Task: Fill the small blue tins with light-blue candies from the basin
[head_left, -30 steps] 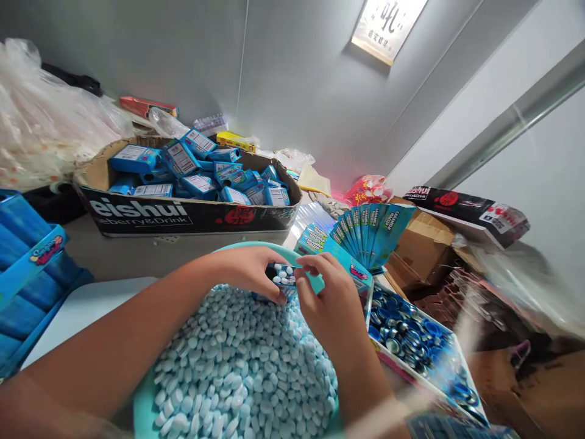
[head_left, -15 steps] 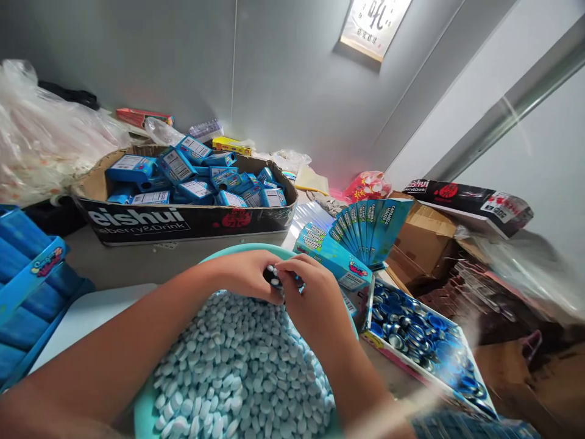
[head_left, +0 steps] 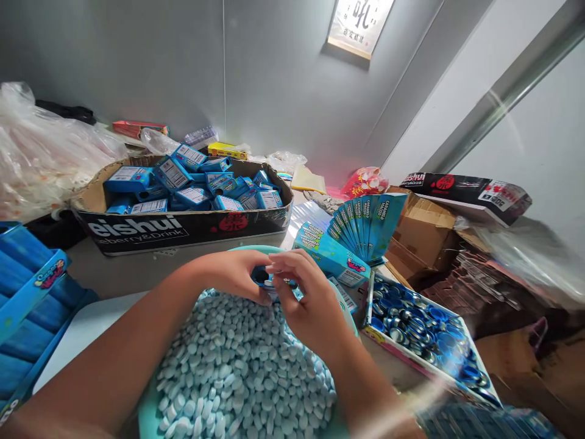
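Observation:
My left hand (head_left: 235,275) is curled around a small blue box (head_left: 261,275), mostly covered by the fingers, its dark opening facing up. Fingers of my right hand (head_left: 307,300) are bent together at that opening, with a few pale tablet candies (head_left: 269,283) at the tips. Both hands are over the far part of a turquoise basin (head_left: 148,405), which holds a large heap of pale blue-white tablet candies (head_left: 247,372).
Behind the basin stands a black cardboard tray (head_left: 196,235) of blue boxes. To the right are a fan-shaped blue display box (head_left: 365,228) and a carton of blue and silver lids (head_left: 415,329). A blue display box (head_left: 31,292) stands at left, beside a plastic bag (head_left: 55,152).
My right fingertips have risen slightly and lie closer over the box's opening. The box has tilted a little, showing more of its blue side. The camera view has shifted slightly.

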`<state>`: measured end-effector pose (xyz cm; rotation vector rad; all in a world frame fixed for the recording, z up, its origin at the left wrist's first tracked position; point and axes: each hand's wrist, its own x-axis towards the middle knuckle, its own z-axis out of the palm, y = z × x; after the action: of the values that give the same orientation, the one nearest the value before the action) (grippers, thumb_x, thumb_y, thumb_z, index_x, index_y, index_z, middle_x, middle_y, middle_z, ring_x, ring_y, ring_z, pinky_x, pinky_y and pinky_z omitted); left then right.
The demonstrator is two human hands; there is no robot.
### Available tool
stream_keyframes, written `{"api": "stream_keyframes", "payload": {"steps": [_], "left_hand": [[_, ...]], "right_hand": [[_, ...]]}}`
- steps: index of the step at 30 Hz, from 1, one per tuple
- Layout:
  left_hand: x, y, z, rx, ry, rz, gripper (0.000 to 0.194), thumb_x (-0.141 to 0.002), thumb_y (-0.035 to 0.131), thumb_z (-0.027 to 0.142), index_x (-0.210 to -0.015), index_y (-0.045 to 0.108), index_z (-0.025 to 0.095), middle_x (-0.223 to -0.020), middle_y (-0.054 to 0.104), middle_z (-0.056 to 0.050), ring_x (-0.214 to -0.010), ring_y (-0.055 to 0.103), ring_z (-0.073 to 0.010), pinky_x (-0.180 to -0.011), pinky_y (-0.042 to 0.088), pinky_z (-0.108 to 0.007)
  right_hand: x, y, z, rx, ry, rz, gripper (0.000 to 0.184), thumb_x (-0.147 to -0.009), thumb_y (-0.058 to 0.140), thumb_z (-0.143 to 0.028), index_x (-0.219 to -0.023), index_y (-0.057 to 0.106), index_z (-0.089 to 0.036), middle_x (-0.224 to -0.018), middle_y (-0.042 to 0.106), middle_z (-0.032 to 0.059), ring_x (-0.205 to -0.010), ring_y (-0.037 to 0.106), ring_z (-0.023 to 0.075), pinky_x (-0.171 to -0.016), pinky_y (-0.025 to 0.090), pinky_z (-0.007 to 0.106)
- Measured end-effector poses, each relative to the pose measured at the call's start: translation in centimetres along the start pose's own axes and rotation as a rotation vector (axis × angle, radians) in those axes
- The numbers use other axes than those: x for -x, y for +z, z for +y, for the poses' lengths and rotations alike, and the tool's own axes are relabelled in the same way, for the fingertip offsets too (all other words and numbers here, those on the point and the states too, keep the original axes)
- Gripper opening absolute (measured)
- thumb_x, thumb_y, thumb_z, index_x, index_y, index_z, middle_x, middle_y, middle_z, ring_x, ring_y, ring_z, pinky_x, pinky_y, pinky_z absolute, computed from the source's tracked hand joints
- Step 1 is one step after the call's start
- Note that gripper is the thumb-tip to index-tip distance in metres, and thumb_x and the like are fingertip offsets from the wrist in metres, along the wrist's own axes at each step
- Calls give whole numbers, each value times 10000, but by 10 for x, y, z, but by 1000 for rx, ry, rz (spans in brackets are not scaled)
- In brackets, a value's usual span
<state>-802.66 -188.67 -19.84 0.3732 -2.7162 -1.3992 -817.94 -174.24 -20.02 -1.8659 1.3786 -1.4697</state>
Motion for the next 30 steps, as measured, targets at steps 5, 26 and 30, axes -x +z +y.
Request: {"api": "stream_keyframes", "payload": {"steps": [5,26,30], "left_hand": [[2,1,2,-55,-21,24,452,-779,772,373,-1195,724,203,-1067,733,-8,-974,662,-217,-818,492,-262],[-3,11,2,5,69,128,690,-778,779,273,-1447,616,217,-1424,664,-89,-1249,644,-262,-1046,510,-343],[-7,17,2,107,114,177,763,-743,867,369,-1448,620,213,-1510,607,-100,-1372,582,-275,-1166,451,-386]], "right_hand": [[-5,-4,7,177,93,77,192,-853,680,-149,-1014,705,-251,-1130,610,49,-1079,638,207,-945,540,372],[77,-2,-32,509,368,-479,806,-663,879,-670,-1325,653,-270,-1414,598,168,-1291,533,449,-1081,426,618],[66,18,-31,594,411,-515,571,-723,889,-548,-1146,704,-212,-1286,663,151,-1226,584,416,-1041,488,570]]}}
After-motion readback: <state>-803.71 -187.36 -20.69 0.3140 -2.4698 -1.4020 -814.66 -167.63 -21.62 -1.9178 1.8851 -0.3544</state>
